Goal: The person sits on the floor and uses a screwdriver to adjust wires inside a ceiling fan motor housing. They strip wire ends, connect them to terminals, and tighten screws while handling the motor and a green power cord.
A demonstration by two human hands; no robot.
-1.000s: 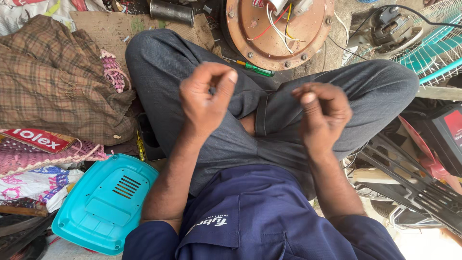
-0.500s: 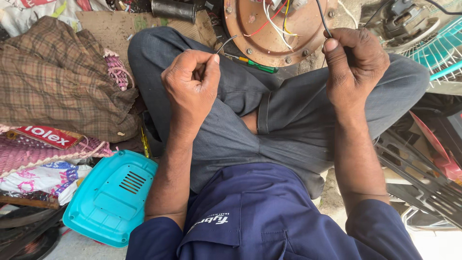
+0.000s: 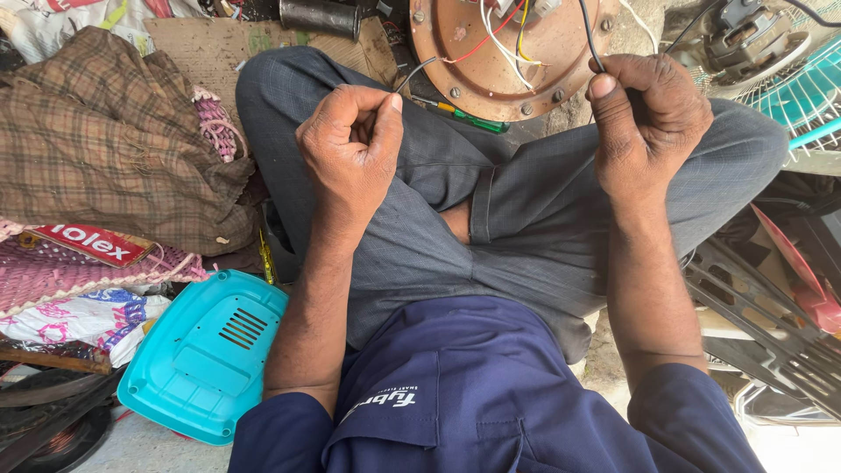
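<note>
Black wire (image 3: 592,39) in both hands.

A person sits cross-legged. The round motor plate (image 3: 508,52) lies in front of the knees, a screwdriver (image 3: 469,118) at its near edge. A folded cloth (image 3: 114,140) is to the left, a plastic cover (image 3: 206,355) beside the left thigh, a fan grille (image 3: 802,88) far right.

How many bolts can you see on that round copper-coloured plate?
4 bolts: one at the plate's upper left, three along its lower rim. Others may be hidden beyond the frame.
</note>
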